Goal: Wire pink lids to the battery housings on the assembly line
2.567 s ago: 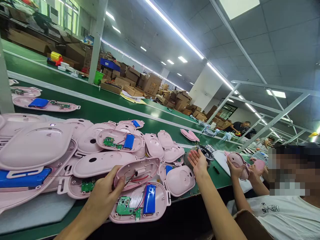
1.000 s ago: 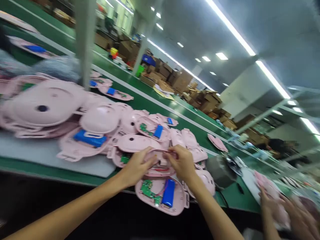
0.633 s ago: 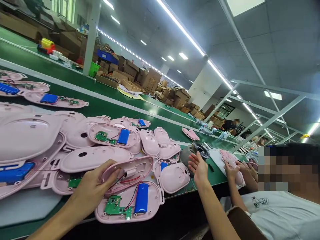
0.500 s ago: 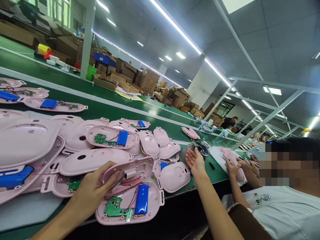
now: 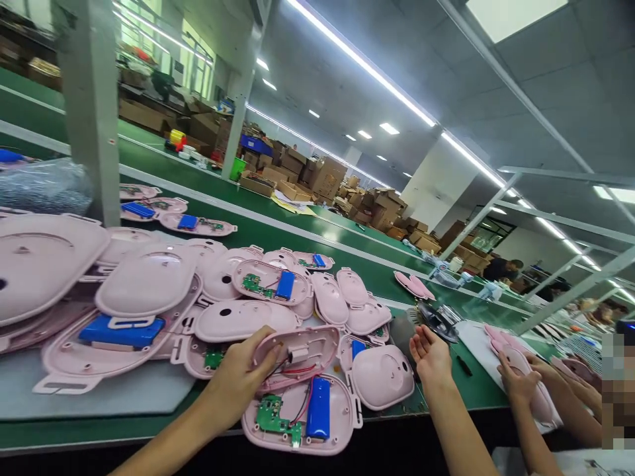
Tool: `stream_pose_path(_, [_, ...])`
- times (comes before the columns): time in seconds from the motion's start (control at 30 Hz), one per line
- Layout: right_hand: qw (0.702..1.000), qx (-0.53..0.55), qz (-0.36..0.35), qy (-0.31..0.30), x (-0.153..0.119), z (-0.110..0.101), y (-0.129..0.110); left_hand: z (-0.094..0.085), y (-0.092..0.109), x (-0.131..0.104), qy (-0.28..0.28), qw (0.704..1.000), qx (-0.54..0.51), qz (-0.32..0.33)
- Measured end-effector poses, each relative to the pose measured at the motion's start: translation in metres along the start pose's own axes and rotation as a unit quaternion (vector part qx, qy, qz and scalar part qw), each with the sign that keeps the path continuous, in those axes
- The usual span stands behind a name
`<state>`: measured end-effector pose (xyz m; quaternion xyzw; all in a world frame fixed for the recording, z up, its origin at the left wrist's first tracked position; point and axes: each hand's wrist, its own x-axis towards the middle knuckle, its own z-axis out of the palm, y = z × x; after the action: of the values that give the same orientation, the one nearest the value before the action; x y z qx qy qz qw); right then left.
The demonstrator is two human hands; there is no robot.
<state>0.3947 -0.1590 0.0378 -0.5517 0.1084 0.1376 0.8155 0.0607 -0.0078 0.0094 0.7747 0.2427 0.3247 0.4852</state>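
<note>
My left hand [image 5: 248,363] grips a pink plastic shell half [image 5: 325,350], tilted up with its inner side showing. A small white part and red and black wires sit inside it. Just below lies the matching pink shell half [image 5: 332,444], carrying a green circuit board [image 5: 272,415] and a blue battery [image 5: 318,408]. Palm up, my right hand [image 5: 430,360] has its fingers slightly curled and apart, with nothing visible in it. It is beside a shiny dark metal dish [image 5: 436,322] and a closed-looking pink shell piece [image 5: 381,375].
Many pink shells [image 5: 146,281], some with batteries, are heaped at left on a pale mat [image 5: 124,396]. A black pen-like tool [image 5: 464,365] lies on the green bench. At right, a co-worker's hands [image 5: 518,380] hold a pink shell. A grey post [image 5: 94,125] stands at left.
The view has swung left, so the bench and shells appear further right. My right hand's fingers are more curled. My left hand keeps its grip on the tilted shell half.
</note>
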Motion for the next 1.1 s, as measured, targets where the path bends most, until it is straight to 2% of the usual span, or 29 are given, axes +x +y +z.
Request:
stream_pose_path(0.3, [0.998,-0.062,0.001,0.001,0.011,-0.021,-0.005,0.005,-0.001,-0.008,0.003,0.999,-0.041,0.018])
stream_pose_path(0.43, [0.998,-0.054,-0.019,0.023,0.017,-0.027,-0.006,0.006,0.000,-0.010,0.015,0.999,-0.029,0.021])
stream_pose_path(0.57, [0.998,-0.038,-0.031,0.043,0.009,-0.030,-0.014,0.005,0.000,-0.008,0.003,0.999,-0.033,0.024])
stream_pose_path(0.67, [0.998,-0.032,-0.030,0.033,0.005,-0.029,-0.019,0.005,-0.002,-0.004,0.007,1.000,-0.025,0.015])
stream_pose_path(0.93, [0.998,-0.034,-0.041,0.022,0.015,-0.032,-0.020,0.002,-0.002,0.005,-0.014,1.000,-0.021,0.003])
stream_pose_path(1.1, [0.999,-0.038,-0.025,-0.025,-0.008,-0.040,-0.029,0.002,0.000,0.003,-0.016,0.999,-0.042,0.009])
